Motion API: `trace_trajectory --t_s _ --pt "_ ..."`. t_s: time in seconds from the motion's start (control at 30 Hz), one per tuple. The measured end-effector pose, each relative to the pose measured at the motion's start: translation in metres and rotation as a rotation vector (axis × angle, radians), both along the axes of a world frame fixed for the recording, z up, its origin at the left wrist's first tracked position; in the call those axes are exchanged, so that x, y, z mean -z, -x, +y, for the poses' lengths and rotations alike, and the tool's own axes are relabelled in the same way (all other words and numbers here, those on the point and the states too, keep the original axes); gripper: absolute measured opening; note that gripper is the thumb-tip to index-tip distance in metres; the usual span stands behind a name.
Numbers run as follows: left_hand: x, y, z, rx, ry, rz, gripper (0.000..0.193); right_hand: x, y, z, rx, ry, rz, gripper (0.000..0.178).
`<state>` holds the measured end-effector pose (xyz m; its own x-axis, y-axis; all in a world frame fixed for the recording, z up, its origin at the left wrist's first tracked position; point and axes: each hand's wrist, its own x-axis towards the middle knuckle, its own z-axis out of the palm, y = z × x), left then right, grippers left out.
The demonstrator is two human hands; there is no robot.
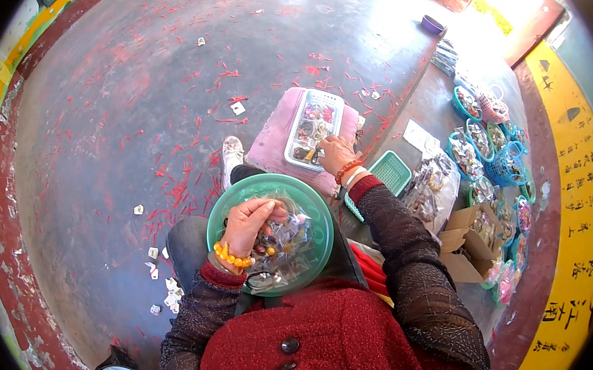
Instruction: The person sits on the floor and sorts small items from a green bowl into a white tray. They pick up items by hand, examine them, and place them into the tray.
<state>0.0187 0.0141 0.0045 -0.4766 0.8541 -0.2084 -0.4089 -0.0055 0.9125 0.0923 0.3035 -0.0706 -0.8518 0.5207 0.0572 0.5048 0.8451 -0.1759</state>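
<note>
A round green plastic basin (324,247) rests on my lap, holding many small clear packets with trinkets and beads inside. Over its left part is my left hand (245,226), thumb and fingers drawn together; whatever they pinch is too small to name. Beyond the basin, a white divided tray (292,134) with small jewellery-like pieces lies on a pink cushioned stool (266,140). My right hand (338,153) reaches to the tray's near right side, its fingers bent together among the pieces, and the fingertips are partly hidden.
A green mesh basket (391,172) stands right of the stool, beside a pile of clear packets (434,186). Farther right are an open cardboard box (462,263) and several filled baskets, including a blue basket (506,166). Red scraps (179,192) and white bits litter the floor.
</note>
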Motion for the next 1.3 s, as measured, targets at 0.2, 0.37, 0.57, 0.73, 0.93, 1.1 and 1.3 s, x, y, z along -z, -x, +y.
trace_trajectory --t_s 0.2,0.37,0.57,0.73,0.93,1.1,1.3 --pt "-0.001 -0.001 0.000 0.001 0.015 0.024 0.021 0.004 0.007 0.003 -0.049 0.046 -0.177 0.026" --pt "0.002 0.000 -0.001 0.014 0.009 0.033 0.021 -0.013 0.018 -0.005 -0.004 0.031 -0.237 0.025" --pt "0.003 0.000 -0.001 0.030 0.010 0.066 0.021 -0.008 0.022 -0.010 -0.002 0.035 -0.179 0.028" --pt "0.002 -0.001 -0.002 0.018 0.012 0.064 0.021 -0.009 0.021 -0.010 -0.024 0.088 -0.299 0.032" --pt "0.001 -0.001 -0.002 0.016 0.016 0.081 0.021 -0.004 0.031 -0.017 -0.205 0.061 -0.160 0.038" --pt "0.001 -0.001 -0.002 0.030 0.021 0.086 0.021 0.016 0.034 -0.012 -0.242 -0.009 -0.179 0.039" --pt "0.002 -0.002 -0.003 0.038 0.015 0.080 0.021 0.012 0.037 -0.013 -0.290 0.012 -0.247 0.040"
